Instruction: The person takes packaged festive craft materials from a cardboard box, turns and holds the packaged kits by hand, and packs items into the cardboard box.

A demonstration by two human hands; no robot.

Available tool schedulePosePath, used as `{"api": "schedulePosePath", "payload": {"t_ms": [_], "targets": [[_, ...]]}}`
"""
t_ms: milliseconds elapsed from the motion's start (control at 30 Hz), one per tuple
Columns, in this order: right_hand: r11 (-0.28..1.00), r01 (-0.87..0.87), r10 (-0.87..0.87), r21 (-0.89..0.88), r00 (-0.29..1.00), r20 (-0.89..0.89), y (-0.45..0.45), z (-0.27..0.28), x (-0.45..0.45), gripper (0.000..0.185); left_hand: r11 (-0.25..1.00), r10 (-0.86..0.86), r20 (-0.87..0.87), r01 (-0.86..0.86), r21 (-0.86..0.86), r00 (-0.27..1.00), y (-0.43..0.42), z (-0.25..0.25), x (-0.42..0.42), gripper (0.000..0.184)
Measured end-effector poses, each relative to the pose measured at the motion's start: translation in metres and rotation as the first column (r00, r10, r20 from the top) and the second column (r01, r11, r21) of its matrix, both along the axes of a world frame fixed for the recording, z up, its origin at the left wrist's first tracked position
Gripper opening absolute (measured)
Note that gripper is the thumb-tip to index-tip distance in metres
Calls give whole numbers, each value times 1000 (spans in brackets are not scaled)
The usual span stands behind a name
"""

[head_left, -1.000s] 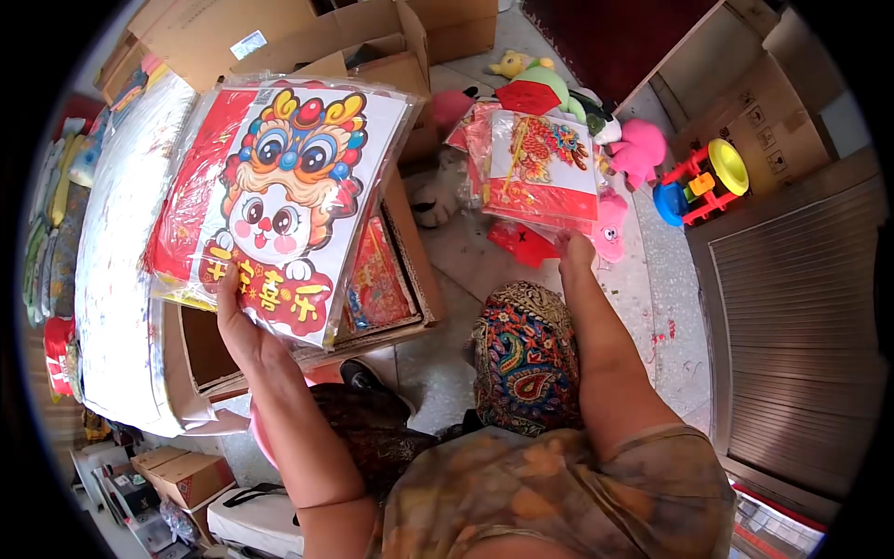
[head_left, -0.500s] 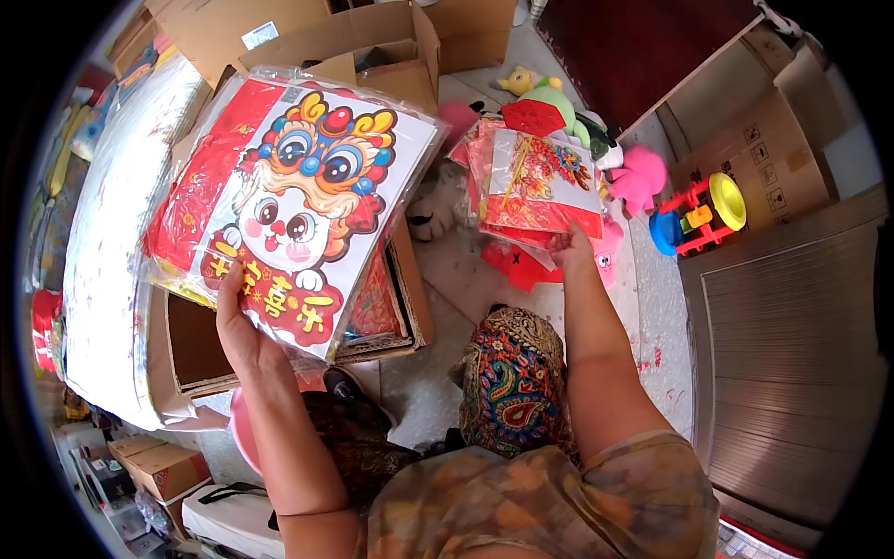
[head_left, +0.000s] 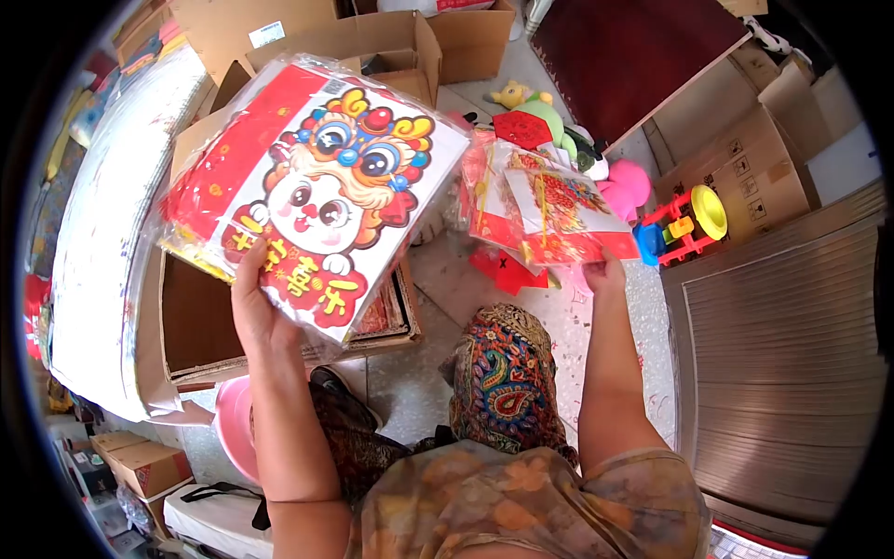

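Note:
My left hand (head_left: 267,315) is closed on the lower edge of a clear-wrapped stack of red and white festive posters (head_left: 321,210), thumb on top. The front one shows a cartoon animal in a lion headdress with yellow characters. Below the stack, partly hidden, is an open cardboard box (head_left: 377,350) with red packets (head_left: 380,315) inside. My right hand (head_left: 605,276) pinches the lower right corner of a clear-wrapped red and white decoration packet (head_left: 570,216). Similar red packets (head_left: 477,191) lie under and left of it. Red pieces (head_left: 507,272) lie on the floor nearby.
Plush toys, including a pink one (head_left: 628,184) and a yellow one (head_left: 515,95), lie behind the right packet. A colourful plastic toy (head_left: 684,225) stands before a cardboard box (head_left: 736,186) at right. More open boxes (head_left: 470,47) are at the back; a pink basin (head_left: 235,430) is lower left.
My right hand has moved right and slightly down, drawing its packet partly off the others. The stack in my left hand has shifted a little to the right.

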State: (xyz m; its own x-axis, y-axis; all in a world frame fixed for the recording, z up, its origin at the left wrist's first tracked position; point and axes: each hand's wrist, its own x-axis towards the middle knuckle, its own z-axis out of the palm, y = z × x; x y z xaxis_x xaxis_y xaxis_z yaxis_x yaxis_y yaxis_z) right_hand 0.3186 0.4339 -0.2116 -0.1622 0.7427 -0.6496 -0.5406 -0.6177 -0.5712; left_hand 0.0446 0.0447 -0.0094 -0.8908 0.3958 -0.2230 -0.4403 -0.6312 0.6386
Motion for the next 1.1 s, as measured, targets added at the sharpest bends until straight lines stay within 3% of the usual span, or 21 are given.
{"api": "schedulePosePath", "payload": {"t_ms": [67, 133, 333, 400, 467, 533, 567, 600, 667, 733, 800, 833, 867, 1033, 1100], "targets": [[981, -18, 29, 193, 998, -53, -5, 27, 7, 15, 998, 32, -26, -33, -48, 999, 2, 0, 1, 35], [965, 86, -100, 246, 994, 44, -8, 57, 10, 20, 1000, -14, -47, 13, -12, 999, 2, -6, -3, 35], [892, -72, 191, 446, 955, -227, -41, 164, 25, 35, 999, 42, -47, -42, -1, 998, 8, -13, 0, 32], [848, 1, 167, 530, 949, -269, -54, 192, 14, 37, 999, 51, -50, -52, -12, 997, 10, -5, 6, 29], [859, -50, 233, 509, 924, -304, -76, 223, 0, 37, 999, 43, -72, -44, -13, 996, 10, -7, 7, 27], [837, -88, 351, 540, 844, -406, -94, 240, -17, 35, 1000, 12, -62, -10, 23, 998, 11, -10, 8, 27], [783, -206, 534, 587, 705, -466, -80, 224, -17, 33, 1000, 4, -57, -3, 19, 998, 12, -8, 11, 27], [778, -212, 544, 591, 698, -466, -87, 223, -29, 33, 1000, -8, -66, 9, 21, 998, 12, -9, 13, 27], [553, -448, 831, 702, 354, -428, -111, 219, -63, 31, 997, -49, -58, 53, 61, 997, 12, -4, 19, 27], [600, -542, 799, 589, 379, -466, -171, 236, -99, 31, 997, -68, -45, 70, 45, 997, 12, 2, 25, 28], [721, -515, 684, 463, 636, -357, -195, 216, -131, 31, 997, -32, -122, 41, 69, 992, 16, -5, 26, 28], [715, -518, 690, 469, 630, -356, -202, 205, -139, 31, 996, -46, -64, 41, -74, 997, 14, -8, 25, 28], [719, -511, 677, 472, 669, -306, -209, 194, -145, 30, 997, -52, -37, 54, 58, 998, 16, -10, 24, 28], [718, -468, 628, 515, 755, -188, -211, 185, -149, 29, 999, -42, -32, 42, 18, 999, 16, -16, 27, 27], [646, -491, 660, 585, 744, -105, -208, 188, -147, 28, 999, -51, -25, 51, 16, 998, 14, -12, 28, 27]]}}
